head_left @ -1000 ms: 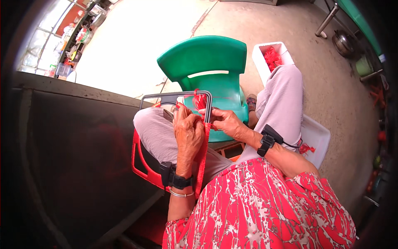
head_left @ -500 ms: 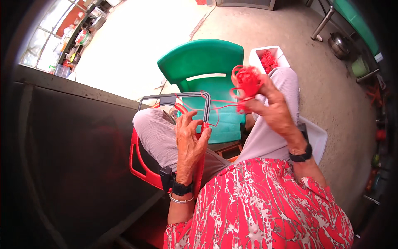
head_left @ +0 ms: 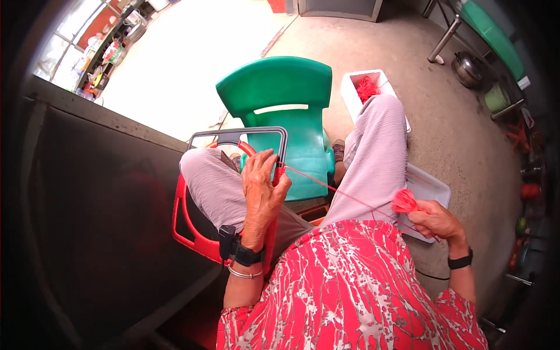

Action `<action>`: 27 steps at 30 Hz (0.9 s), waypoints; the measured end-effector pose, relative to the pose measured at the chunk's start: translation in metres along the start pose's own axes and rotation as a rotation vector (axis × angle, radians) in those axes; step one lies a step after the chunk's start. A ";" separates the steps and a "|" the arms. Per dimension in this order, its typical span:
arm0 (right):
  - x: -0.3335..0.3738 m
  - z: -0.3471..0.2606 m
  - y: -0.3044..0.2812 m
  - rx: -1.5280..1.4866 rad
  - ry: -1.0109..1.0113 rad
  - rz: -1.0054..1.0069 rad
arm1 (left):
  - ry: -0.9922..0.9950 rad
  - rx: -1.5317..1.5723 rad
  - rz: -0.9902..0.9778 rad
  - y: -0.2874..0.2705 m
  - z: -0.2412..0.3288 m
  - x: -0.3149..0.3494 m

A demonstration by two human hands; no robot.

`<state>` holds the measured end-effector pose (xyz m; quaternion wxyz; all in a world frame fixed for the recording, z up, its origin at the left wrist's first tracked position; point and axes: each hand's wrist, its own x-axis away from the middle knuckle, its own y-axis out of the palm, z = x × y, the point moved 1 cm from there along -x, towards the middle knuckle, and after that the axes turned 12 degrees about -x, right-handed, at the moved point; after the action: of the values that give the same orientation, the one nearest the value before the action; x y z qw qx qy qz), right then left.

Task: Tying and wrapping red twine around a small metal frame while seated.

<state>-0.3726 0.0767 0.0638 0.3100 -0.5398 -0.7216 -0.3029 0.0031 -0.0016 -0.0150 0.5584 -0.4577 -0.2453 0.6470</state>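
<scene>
White box (head_left: 350, 98): red cord (head_left: 367, 89) heaped inside.
Right hand (head_left: 434, 220): clamped on our red hank (head_left: 405, 202), strand running to the frame (head_left: 283, 146).
Left hand (head_left: 259, 181): thumb and fingers apart, at the frame.
Concrete floor (head_left: 449, 125): green chair (head_left: 279, 87) before us.

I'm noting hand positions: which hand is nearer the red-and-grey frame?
Left. The left hand is right at the frame, along its right side. The right hand is well away, off to the frame's right, gripping a bundle of red cord.
</scene>
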 end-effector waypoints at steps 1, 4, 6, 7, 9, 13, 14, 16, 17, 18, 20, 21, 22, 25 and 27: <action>-0.010 -0.002 0.010 0.000 -0.005 -0.004 | -0.022 0.073 -0.036 0.002 -0.004 0.001; -0.049 -0.024 0.047 -0.289 -0.310 -0.158 | -0.036 0.047 -0.083 -0.004 -0.002 0.000; -0.077 -0.048 0.082 -0.392 -0.328 -0.307 | -0.001 0.036 -0.054 -0.004 0.000 -0.001; -0.090 -0.060 0.103 -0.419 -0.313 -0.395 | 0.026 0.021 -0.026 -0.004 0.002 -0.001; -0.132 -0.062 0.139 -0.513 -0.317 -0.397 | 0.031 0.009 -0.023 -0.003 0.005 -0.001; -0.170 -0.049 0.154 -0.327 -0.249 -0.340 | 0.020 0.025 -0.010 -0.005 0.015 -0.002; -0.168 -0.045 0.156 -0.327 -0.266 -0.279 | -0.006 0.036 -0.021 -0.006 0.015 0.000; -0.163 -0.045 0.157 -0.146 -0.394 -0.132 | -0.020 0.070 -0.044 -0.005 0.009 0.003; -0.157 -0.047 0.163 -0.146 -0.388 -0.129 | -0.020 0.106 -0.069 -0.005 0.008 0.002; -0.150 -0.050 0.170 -0.040 -0.576 -0.091 | -0.023 0.110 -0.074 -0.006 0.009 0.002; -0.147 -0.054 0.175 0.053 -0.841 -0.069 | -0.010 0.267 -0.101 -0.013 0.013 -0.003; -0.145 -0.057 0.173 0.055 -0.841 -0.071 | -0.012 0.267 -0.099 -0.013 0.015 -0.004; -0.142 -0.062 0.170 0.118 -0.851 -0.083 | -0.003 0.255 -0.092 -0.013 0.018 -0.005; -0.135 -0.079 0.161 0.247 -0.874 -0.137 | -0.026 0.250 -0.046 -0.013 0.023 -0.005; -0.133 -0.091 0.158 0.309 -0.883 -0.181 | 0.126 0.011 -0.020 -0.022 0.032 -0.008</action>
<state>-0.1795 -0.0352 0.0335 0.0228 -0.4995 -0.8651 0.0405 -0.0142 0.0030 0.0207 0.5816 -0.4919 -0.2107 0.6127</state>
